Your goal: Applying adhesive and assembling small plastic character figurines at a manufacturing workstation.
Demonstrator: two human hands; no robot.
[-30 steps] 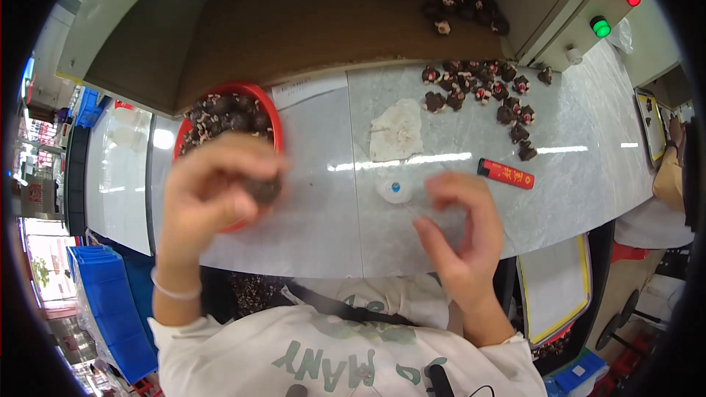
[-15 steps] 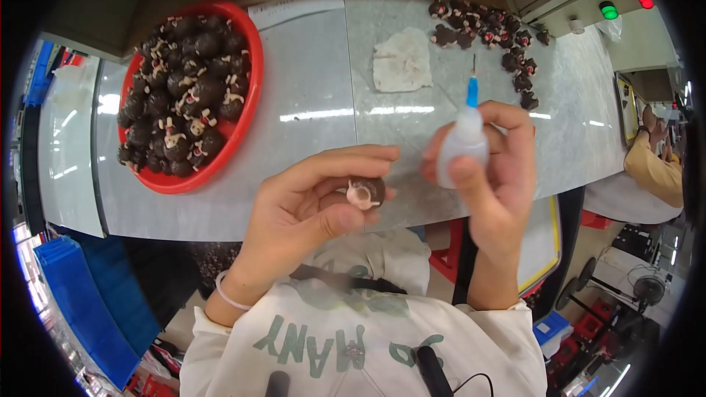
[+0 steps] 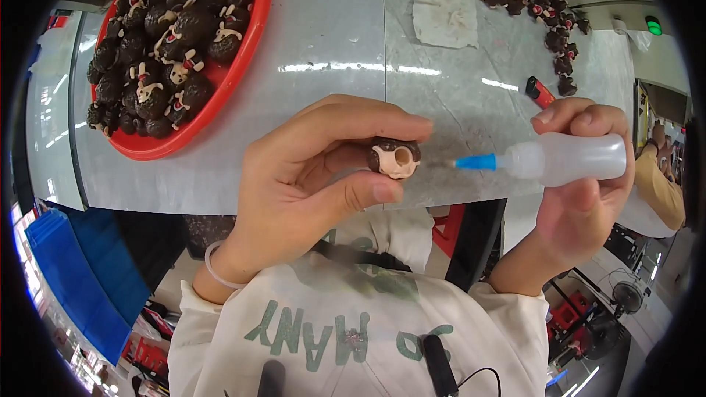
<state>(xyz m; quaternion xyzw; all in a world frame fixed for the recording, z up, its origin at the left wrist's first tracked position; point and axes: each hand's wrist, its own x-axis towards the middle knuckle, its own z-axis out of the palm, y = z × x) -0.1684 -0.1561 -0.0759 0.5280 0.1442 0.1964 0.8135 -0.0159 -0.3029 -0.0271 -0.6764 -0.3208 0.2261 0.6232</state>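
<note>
Between the thumb and fingers of my left hand (image 3: 294, 158) is a small dark-brown doll head (image 3: 376, 165) with a cream part. The round hole in that cream part faces up and to the right. My right hand (image 3: 588, 209) grips a translucent white squeeze bottle (image 3: 581, 159), lying sideways. Its blue needle tip (image 3: 476, 162) points left at the doll head, and a short gap shows between them. The thin needle at the end is blurred.
At the left a red basin (image 3: 257, 26) is heaped with brown-and-cream doll pieces (image 3: 158, 51). A white cloth (image 3: 446, 13) lies on the grey table (image 3: 323, 22). Small brown figures (image 3: 562, 37) line the far right, near a red-and-black cylinder (image 3: 540, 93). Another person's arm (image 3: 658, 184) shows at right.
The bottle has turned from upright to sideways, its tip now facing the doll head. My right hand has shifted right in view. The doll head has tilted, showing its hole more fully.
</note>
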